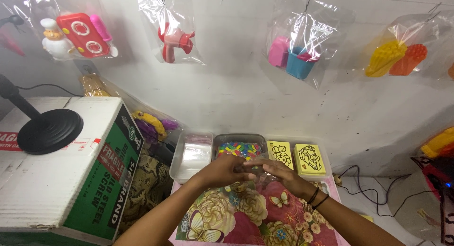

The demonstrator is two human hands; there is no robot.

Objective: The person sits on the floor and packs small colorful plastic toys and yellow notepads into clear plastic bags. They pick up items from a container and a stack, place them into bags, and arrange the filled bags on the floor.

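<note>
the clear plastic tray of small colourful beads [240,149] lies just behind the hands, its long axis going left to right; the beads are many colours mixed. the left hand [222,172] and right hand [279,171] meet over the flowered cloth [236,217], fingertips pinched together; what they hold i cannot tell.

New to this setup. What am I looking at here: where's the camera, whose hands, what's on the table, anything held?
There is one picture, taken by a camera worn on a person's head and looking down. No machine: the left hand and right hand are bare and meet over a floral mat. What they pinch is too small to tell. Behind them sit a tray of coloured beads, a clear tub of small bags and two yellow picture cards. A cardboard box stands at the left; bagged toys hang on the wall.
</note>
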